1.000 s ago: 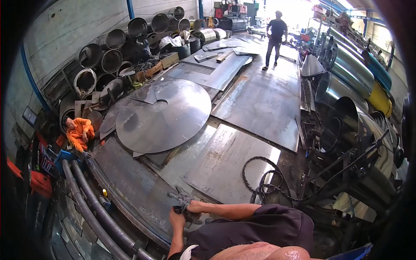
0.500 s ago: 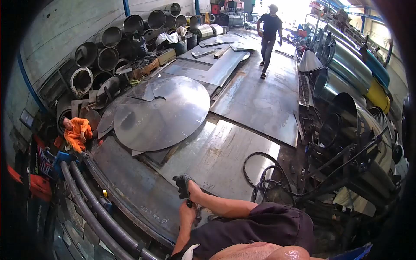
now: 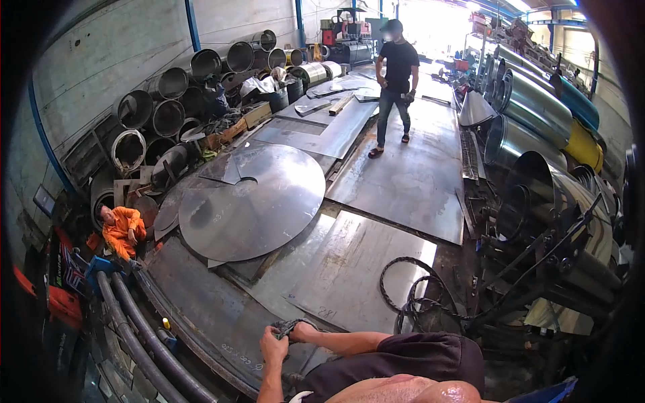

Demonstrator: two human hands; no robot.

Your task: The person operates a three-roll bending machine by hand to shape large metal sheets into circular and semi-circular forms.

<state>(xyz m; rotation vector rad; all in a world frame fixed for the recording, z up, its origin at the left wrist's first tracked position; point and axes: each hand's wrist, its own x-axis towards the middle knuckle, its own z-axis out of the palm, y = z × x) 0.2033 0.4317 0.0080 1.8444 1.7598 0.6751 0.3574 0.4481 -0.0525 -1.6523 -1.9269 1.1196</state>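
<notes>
One dark glove (image 3: 287, 327) at right hand (image 3: 302, 331), over metal sheet (image 3: 211, 309); left hand (image 3: 273, 346): fingers clamped on glove; right fingers: cannot tell. Two others: person in orange (image 3: 125, 228), person in black (image 3: 398, 70).

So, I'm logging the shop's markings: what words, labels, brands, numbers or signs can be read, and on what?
"281" on the pale sheet; upside down, possibly "182".
"Ø 600 X", upside down, on the dark plate; its last digits are unclear.
Mark on the cut disc: too blurred.
Lettering on the black panel at left: too small and blurred.
</notes>
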